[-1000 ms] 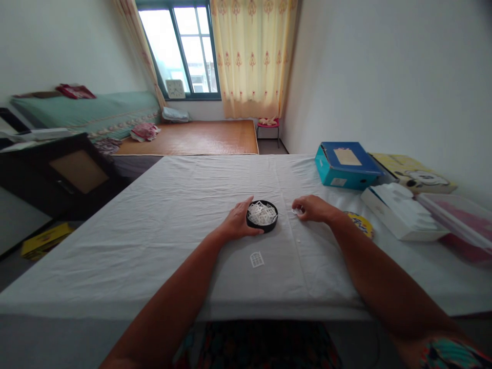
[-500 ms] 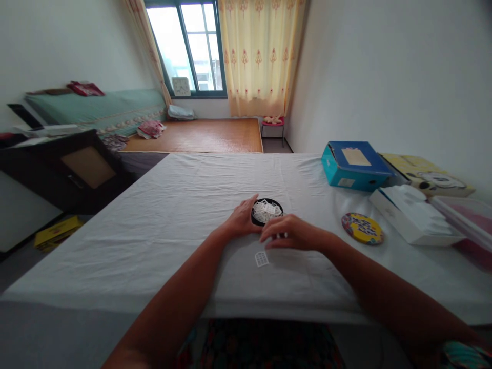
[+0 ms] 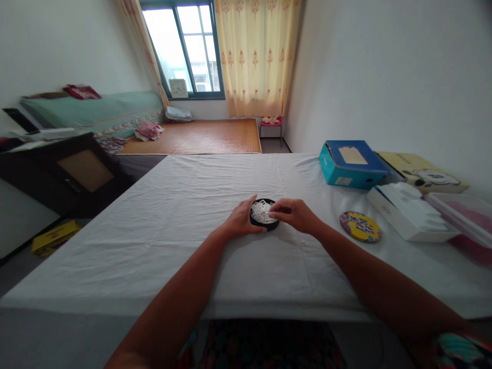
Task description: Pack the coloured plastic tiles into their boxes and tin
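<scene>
A round black bowl (image 3: 264, 225) on the white cloth holds a heap of small white lattice pieces (image 3: 262, 211). My left hand (image 3: 243, 219) curves around its left side, thumb near the front and fingers at the back, gripping it. From the right, my right hand (image 3: 295, 214) reaches over the rim with fingers pinched at the pieces. Something white shows at those fingertips, seemingly one lattice piece, though its outline blends with the heap.
To the right lies a round yellow patterned lid (image 3: 360, 226). Beyond it are a blue box (image 3: 353, 163), a white box of tissue-like sheets (image 3: 413, 215), a yellow box (image 3: 421, 171) and a clear-lidded container (image 3: 461, 215). A dark cabinet (image 3: 77, 174) stands left of the table.
The white lattice piece that lay on the cloth in front of the bowl is gone from there. My right hand has moved up and forward to the bowl; my left stays on it.
</scene>
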A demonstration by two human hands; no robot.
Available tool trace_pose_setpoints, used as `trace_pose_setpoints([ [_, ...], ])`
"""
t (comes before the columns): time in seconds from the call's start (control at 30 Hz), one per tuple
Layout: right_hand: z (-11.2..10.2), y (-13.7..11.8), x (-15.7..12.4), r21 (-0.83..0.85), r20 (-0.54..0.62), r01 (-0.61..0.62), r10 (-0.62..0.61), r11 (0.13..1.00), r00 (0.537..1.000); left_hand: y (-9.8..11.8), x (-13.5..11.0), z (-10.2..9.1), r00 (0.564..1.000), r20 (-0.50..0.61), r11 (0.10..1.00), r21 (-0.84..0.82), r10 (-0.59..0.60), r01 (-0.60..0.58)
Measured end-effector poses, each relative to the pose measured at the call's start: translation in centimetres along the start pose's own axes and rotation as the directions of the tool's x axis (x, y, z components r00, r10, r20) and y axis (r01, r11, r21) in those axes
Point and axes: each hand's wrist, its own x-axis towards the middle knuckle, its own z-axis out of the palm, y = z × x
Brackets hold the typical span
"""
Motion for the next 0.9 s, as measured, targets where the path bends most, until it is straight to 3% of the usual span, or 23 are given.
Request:
trace_pose_setpoints([
  [0.07,-1.6,1.0,0.4,-0.112,-0.079,-0.005,-0.004,0.994,0.997,-0.1,0.0,0.0,1.000,-0.003,1.000,0.004,-0.003,0.003],
  [0.17,-6.0,3.1,-0.8,-0.360,-0.184,-0.101,0.035,0.928,0.982,-0.2,-0.2,-0.1,1.000,0.016,1.000,0.007,-0.014,0.014],
  [0.3,-11.8,7.6,-6.7,-0.640,-0.107,-0.272,0.267,0.719,0.958,-0.3,-0.3,-0.2,0.999,0.033,1.000,0.031,-0.002,0.001],
  [0.37,-13.2,9.6,-9.8,-0.689,-0.101,-0.371,0.424,0.623,0.900,-0.1,-0.3,-0.2,0.999,0.044,0.999,0.036,-0.007,0.005],
  [0.43,-13.4,10.3,-11.5,-0.694,-0.100,-0.410,0.484,0.592,0.869,0.1,-0.3,0.0,0.998,0.067,1.000,0.026,-0.012,0.011],
  [0.5,-12.7,9.4,-11.2,-0.661,-0.096,-0.382,0.432,0.646,0.897,0.3,-0.2,0.1,0.996,0.083,1.000,0.007,-0.011,0.010],
  [0.57,-11.0,6.9,-9.1,-0.601,-0.100,-0.304,0.307,0.739,0.946,0.3,-0.2,0.1,0.997,0.081,1.000,-0.009,-0.005,0.006],
  [0.67,-6.9,2.2,-4.3,-0.515,-0.020,-0.068,0.068,0.854,0.998,-0.1,-0.4,-0.1,0.998,0.062,1.000,-0.011,-0.001,0.002],
  [0.73,-3.9,-0.1,-1.4,-0.494,0.065,0.056,-0.027,0.867,0.998,-0.6,-0.7,-0.2,0.999,0.052,1.000,-0.002,-0.007,0.007],
  [0.83,-0.2,-1.7,1.5,-0.548,0.136,0.067,0.010,0.834,0.991,-1.1,-1.1,-0.4,0.999,0.033,1.000,0.002,-0.019,0.019],
  [0.9,1.1,-1.7,2.2,-0.599,0.168,0.043,0.073,0.800,0.983,-1.2,-1.2,-0.4,0.999,0.024,1.000,0.000,-0.024,0.024],
])
